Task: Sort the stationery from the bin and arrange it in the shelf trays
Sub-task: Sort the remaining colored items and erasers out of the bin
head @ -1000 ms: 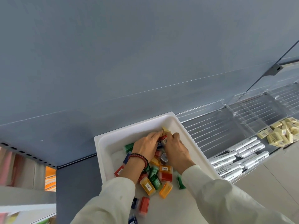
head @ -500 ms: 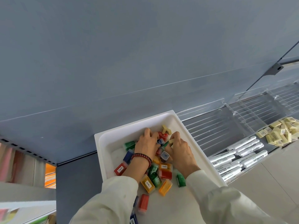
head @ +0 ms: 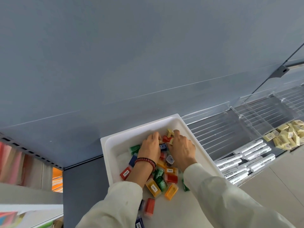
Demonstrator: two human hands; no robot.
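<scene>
Head view: white bin below blue-grey wall, clear trays at right; left hand, right hand inside, grip unclear.

One bin; in it, as far as shows, five red cases; four green cases; four blue cases; four yellow or orange cases; one grey-topped case; at least two loose erasers; others may lie covered. At least two clear trays; about a dozen markers in one; some twenty heaped erasers in the next, too crowded for an exact count.
</scene>
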